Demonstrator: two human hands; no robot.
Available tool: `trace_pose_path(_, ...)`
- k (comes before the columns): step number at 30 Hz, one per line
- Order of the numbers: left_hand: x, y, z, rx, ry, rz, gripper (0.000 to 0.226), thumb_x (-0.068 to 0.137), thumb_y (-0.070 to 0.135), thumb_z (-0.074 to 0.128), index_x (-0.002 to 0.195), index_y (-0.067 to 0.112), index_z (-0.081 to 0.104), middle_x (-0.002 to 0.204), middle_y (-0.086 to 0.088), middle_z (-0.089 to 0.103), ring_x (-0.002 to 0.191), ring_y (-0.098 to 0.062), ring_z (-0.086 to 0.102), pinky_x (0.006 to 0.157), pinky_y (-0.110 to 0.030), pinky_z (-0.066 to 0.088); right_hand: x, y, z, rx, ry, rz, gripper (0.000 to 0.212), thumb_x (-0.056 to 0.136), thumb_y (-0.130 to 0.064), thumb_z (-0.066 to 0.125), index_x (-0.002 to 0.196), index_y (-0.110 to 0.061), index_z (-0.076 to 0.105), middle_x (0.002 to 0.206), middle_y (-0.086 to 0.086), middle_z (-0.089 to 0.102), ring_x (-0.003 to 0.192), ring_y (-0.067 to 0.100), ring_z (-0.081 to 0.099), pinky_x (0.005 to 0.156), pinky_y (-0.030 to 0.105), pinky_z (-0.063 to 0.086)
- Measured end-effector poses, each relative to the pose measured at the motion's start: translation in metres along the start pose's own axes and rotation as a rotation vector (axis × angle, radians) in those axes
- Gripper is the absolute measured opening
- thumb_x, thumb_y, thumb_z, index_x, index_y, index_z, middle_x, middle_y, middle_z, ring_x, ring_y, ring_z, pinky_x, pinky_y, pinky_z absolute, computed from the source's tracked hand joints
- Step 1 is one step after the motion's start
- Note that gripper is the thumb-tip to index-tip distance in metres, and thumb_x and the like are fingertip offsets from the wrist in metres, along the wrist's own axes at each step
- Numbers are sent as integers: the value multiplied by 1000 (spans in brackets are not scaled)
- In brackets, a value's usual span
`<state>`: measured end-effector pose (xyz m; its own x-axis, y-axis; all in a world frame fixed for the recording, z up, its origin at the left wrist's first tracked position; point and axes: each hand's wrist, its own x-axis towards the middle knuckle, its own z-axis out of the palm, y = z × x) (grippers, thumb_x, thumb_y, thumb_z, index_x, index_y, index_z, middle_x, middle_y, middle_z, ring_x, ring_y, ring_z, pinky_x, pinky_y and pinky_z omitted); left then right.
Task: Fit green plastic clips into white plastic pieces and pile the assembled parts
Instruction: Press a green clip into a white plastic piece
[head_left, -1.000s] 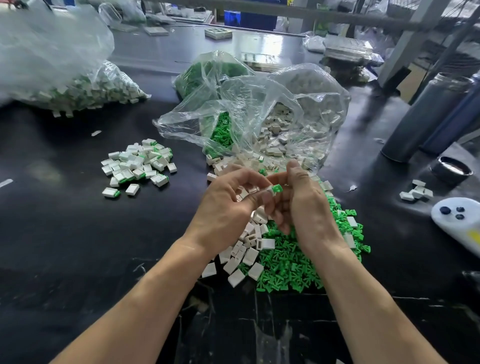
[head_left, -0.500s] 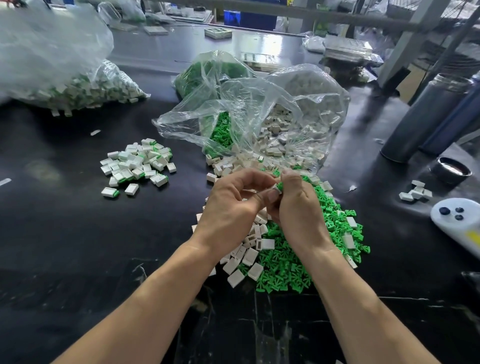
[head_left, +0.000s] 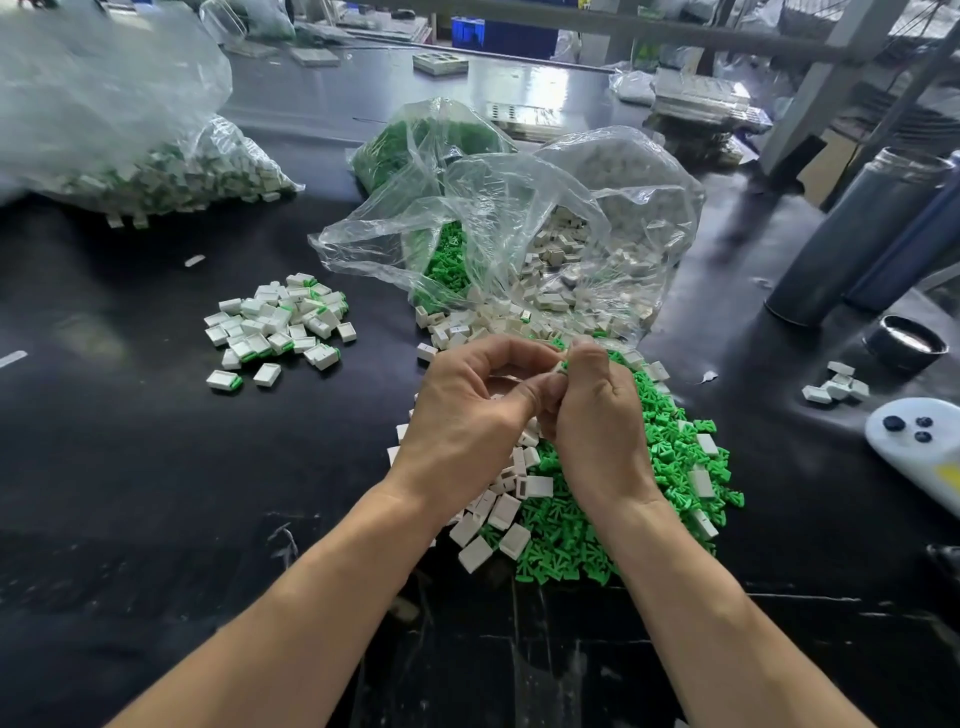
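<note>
Closer together now than a second ago: left hand (head_left: 470, 415) and right hand (head_left: 597, 415), both pinching one white piece (head_left: 558, 367) with green clip, above loose green clips (head_left: 670, 457). One assembled pile (head_left: 278, 330) at left, three bags behind.

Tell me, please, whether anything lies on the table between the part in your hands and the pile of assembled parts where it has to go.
Nothing visible does. The part, pinched between the left hand and right hand, has only bare black table between it and the assembled pile to the left.
</note>
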<state>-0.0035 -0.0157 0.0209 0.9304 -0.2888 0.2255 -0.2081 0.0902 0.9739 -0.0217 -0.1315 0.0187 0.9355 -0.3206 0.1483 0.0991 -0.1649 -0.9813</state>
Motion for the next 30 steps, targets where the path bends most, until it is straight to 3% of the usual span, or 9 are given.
trace_pose_path(9,-2,0,4,61,42,31,7,92,5,74,96,10,76,95,-2,77,87,-21,75,76,-39,64,3,5,2,19,18,-9,62,99,-41,29,44,-24,54,46,-7,45,43,10,39,47,26,31)
trace_pose_path(14,-4,2,4,77,50,30,7,92,3,73,96,8,76,97,-2,77,87,-19,75,77,-41,64,1,6,3,-13,29,-56,67,103,-37,27,45,-30,60,44,-9,48,41,5,42,42,20,33)
trace_pose_path(19,-4,2,4,81,50,29,8,93,3,73,97,8,76,98,0,77,90,-18,75,78,-39,64,2,6,5,-38,47,-74,65,100,-36,27,45,-27,60,45,-5,50,43,9,43,44,26,34)
trace_pose_path(25,-5,3,6,67,49,19,7,93,2,72,96,8,75,103,-1,76,91,-19,75,80,-38,63,2,5,4,-19,48,-85,64,98,-34,28,45,-33,64,44,-7,51,43,5,47,43,21,37)
trace_pose_path(30,-5,3,5,72,49,23,7,93,2,72,96,7,75,103,-2,76,91,-18,75,80,-37,63,2,5,4,-22,57,-75,63,98,-37,28,48,-27,64,47,-2,55,46,13,50,43,29,40)
